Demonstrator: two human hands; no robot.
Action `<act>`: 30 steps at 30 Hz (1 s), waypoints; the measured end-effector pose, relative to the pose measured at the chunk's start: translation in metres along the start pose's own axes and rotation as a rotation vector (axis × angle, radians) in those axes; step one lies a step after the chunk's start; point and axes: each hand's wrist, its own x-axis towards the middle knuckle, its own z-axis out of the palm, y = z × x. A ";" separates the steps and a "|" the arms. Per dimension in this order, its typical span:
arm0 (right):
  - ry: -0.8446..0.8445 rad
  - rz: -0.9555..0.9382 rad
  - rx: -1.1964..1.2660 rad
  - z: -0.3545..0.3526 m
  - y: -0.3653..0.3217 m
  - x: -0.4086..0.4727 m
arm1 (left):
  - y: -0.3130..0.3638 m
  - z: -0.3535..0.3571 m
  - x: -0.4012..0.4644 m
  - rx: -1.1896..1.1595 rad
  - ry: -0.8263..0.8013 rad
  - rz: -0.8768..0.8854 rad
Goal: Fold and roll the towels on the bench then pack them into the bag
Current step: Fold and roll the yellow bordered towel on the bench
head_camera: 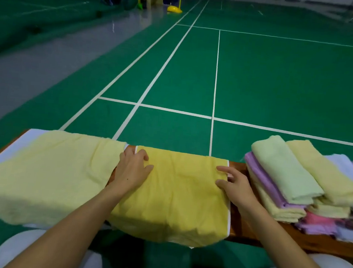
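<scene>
- Wooden bench (248, 228) runs left to right, green court floor (281, 83) with white lines beyond it.
- Yellow towel (179, 193) lies spread across the bench's middle, near edge hanging over.
- Left hand (132, 170) presses flat on its left edge, fingers straight.
- Right hand (234, 184) at its right edge, fingers relaxed.
- Pale yellow towel (47, 174) left; folded towel stack (294, 181) right.

Single head-worn wide-angle view, forward and down, close over the bench (269, 234), green court floor (260, 77) far beyond
</scene>
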 end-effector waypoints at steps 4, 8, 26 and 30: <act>0.001 -0.010 0.091 0.000 -0.006 -0.006 | -0.008 -0.003 0.011 -0.214 -0.076 0.008; 0.006 -0.045 0.104 -0.002 -0.009 -0.010 | -0.009 -0.011 0.009 -0.479 -0.181 -0.013; -0.018 -0.253 0.398 -0.056 -0.078 -0.066 | 0.004 -0.136 -0.042 -0.931 -0.043 0.237; 0.024 -0.339 0.393 -0.067 -0.107 -0.074 | 0.013 -0.172 -0.040 -0.882 -0.031 0.251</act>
